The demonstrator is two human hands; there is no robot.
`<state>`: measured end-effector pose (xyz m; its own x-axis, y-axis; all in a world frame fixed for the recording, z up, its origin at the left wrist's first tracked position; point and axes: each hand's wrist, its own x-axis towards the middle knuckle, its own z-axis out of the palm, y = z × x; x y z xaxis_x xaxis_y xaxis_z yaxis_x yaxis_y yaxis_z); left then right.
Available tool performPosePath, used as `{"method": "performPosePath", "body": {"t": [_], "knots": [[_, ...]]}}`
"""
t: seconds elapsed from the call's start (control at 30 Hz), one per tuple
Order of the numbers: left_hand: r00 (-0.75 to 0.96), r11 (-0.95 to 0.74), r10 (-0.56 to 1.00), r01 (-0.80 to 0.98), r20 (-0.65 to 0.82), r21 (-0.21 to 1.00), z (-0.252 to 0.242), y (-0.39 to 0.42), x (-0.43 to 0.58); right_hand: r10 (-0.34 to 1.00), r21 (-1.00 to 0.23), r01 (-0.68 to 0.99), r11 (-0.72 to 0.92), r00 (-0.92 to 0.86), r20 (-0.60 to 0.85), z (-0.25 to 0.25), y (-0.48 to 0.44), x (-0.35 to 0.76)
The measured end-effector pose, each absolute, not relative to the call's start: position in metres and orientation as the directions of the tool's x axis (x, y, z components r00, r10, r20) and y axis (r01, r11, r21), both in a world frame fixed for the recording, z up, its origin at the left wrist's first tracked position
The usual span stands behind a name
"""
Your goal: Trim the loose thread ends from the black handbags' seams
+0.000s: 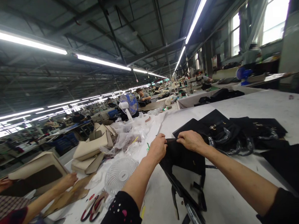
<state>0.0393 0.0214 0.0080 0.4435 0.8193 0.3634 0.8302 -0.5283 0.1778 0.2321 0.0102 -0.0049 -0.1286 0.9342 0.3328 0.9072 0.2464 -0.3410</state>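
Observation:
A black bag (184,160) with straps hangs between my two hands over the white table (226,191). My left hand (157,147) pinches its upper edge on the left side. Close by on the same edge, my right hand (191,140) grips it with thumb and fingers pressed together. Below, the bag's straps and a plastic-wrapped handle (193,215) dangle toward the tabletop. Small gold-coloured metal shows on the bag's front. Right of my hands lie several more black bags (216,123) with gold clasps and plastic-wrapped handles.
A white fan (121,175) and red-black scissors (93,207) lie left of my left arm. Beyond are crumpled clear plastic (130,133), beige bags (91,150) and a blue fan (129,104). At far left, a co-worker's hands (69,179) handle a beige bag.

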Motion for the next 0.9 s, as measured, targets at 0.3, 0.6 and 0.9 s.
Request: {"method": "performPosePath", "body": {"t": [0.3,0.6,0.9], "knots": [[0.306,-0.395,0.875,0.9,0.374,0.186,0.006,0.027,0.033,0.929,-0.363,0.897,0.251,-0.119,0.349,-0.005,0.009,0.231],[0.245,-0.303,0.91,0.943,0.333,0.134,0.009,0.026,0.036,0.934,-0.367,0.899,0.239,-0.109,0.341,-0.003,0.003,0.226],[0.228,-0.269,0.906,0.961,0.357,0.07,0.007,0.024,0.036,0.936,-0.341,0.909,0.239,-0.122,0.33,-0.002,-0.002,0.223]]}}
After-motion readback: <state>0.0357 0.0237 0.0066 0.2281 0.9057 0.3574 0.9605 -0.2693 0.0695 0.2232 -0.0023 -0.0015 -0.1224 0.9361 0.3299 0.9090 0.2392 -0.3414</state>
